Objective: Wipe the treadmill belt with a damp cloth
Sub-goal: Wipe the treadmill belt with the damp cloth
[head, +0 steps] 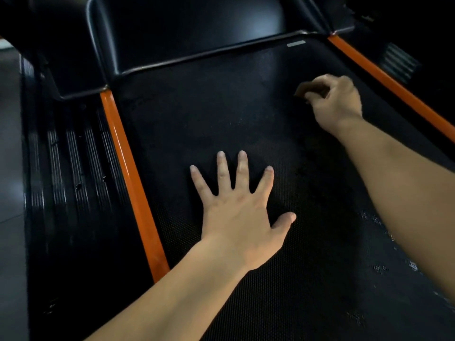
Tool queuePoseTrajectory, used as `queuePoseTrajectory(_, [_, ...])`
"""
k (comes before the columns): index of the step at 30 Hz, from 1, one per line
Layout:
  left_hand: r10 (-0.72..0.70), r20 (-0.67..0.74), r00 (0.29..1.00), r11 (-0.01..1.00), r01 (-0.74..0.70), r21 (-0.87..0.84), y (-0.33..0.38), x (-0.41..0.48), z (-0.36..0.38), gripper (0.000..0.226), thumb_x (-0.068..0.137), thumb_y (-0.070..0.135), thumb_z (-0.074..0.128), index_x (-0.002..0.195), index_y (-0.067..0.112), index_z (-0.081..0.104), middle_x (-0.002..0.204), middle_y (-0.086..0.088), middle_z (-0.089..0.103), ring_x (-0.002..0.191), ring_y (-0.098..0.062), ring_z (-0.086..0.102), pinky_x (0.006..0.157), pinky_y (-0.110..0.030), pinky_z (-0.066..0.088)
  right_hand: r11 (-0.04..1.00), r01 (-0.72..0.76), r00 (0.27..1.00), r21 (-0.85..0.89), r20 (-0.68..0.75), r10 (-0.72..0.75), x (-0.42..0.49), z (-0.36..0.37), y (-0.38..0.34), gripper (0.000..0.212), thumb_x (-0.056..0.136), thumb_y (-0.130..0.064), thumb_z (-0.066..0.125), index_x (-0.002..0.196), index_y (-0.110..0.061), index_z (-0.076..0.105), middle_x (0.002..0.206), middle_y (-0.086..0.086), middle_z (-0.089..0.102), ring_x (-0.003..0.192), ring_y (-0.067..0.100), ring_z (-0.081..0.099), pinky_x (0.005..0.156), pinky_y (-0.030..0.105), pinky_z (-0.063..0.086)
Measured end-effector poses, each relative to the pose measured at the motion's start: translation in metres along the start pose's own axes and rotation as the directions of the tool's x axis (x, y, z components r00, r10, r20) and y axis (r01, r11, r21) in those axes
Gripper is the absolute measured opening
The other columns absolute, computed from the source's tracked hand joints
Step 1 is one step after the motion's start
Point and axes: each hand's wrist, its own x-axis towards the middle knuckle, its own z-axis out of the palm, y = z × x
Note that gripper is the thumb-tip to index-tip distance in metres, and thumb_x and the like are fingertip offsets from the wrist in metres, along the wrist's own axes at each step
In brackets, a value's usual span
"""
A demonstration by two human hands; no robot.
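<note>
The black textured treadmill belt (202, 124) fills the middle of the view, running away from me. My left hand (238, 207) lies flat on it near the centre, fingers spread and straight. My right hand (334, 99) is farther up the belt near its right edge, fingers curled round a small dark brown cloth (304, 91) that pokes out to the left of the fingers. Most of the cloth is hidden inside the hand. The cloth sits low against the belt surface.
Orange side strips run along the belt's left (130, 183) and right (394, 87) edges. Black ribbed foot rails (73, 173) lie outside them. The glossy black motor cover (187, 38) closes off the belt's far end. Grey floor (9, 143) shows at the left.
</note>
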Motion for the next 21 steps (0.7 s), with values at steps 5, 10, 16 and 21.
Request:
queuePoseTrajectory(5, [-0.075, 0.059, 0.995, 0.994, 0.079, -0.078, 0.032, 0.013, -0.005, 0.089, 0.091, 0.084, 0.018, 0.159, 0.04, -0.02, 0.161, -0.024, -0.038, 0.14, -0.055, -0.042, 0.104, -0.082, -0.02, 0.989, 0.148, 0.979, -0.001, 0.141, -0.146, -0.04, -0.011, -0.003, 0.027, 0.094, -0.033, 0.068, 0.12, -0.028, 0.066, 0.114, 0.001, 0.053, 0.101, 0.014, 0.052, 0.088, 0.03, 0.043])
queuePoseTrajectory(10, [-0.046, 0.005, 0.999, 0.999, 0.046, -0.002, 0.031, 0.015, 0.003, 0.087, 0.09, 0.084, 0.004, 0.157, 0.036, -0.026, 0.161, -0.021, -0.039, 0.145, -0.046, -0.041, 0.109, -0.078, -0.018, 0.994, 0.102, 0.992, -0.031, 0.071, -0.099, -0.004, -0.016, 0.013, 0.027, 0.094, -0.035, 0.065, 0.121, -0.03, 0.065, 0.113, -0.001, 0.057, 0.103, 0.015, 0.054, 0.088, 0.031, 0.045])
queuePoseTrajectory(16, [0.003, -0.064, 0.998, 1.0, -0.003, -0.005, 0.029, 0.013, 0.009, 0.084, 0.093, 0.081, 0.002, 0.159, 0.036, -0.021, 0.165, -0.016, -0.033, 0.148, -0.043, -0.036, 0.113, -0.075, -0.016, 0.997, 0.068, 0.997, -0.034, 0.035, -0.067, 0.001, -0.011, 0.028, 0.023, 0.093, -0.036, 0.067, 0.116, -0.032, 0.066, 0.113, 0.0, 0.055, 0.1, 0.016, 0.054, 0.087, 0.031, 0.044])
queuePoseTrajectory(21, [0.0, -0.095, 0.995, 1.0, 0.002, 0.013, 0.03, 0.014, 0.013, 0.085, 0.093, 0.082, 0.003, 0.161, 0.035, -0.015, 0.168, -0.017, -0.027, 0.151, -0.044, -0.031, 0.113, -0.076, -0.014, 0.985, 0.162, 0.984, -0.055, 0.089, -0.156, 0.002, -0.026, 0.041, 0.02, 0.093, -0.031, 0.067, 0.113, -0.032, 0.066, 0.112, 0.003, 0.059, 0.103, 0.019, 0.056, 0.092, 0.034, 0.044])
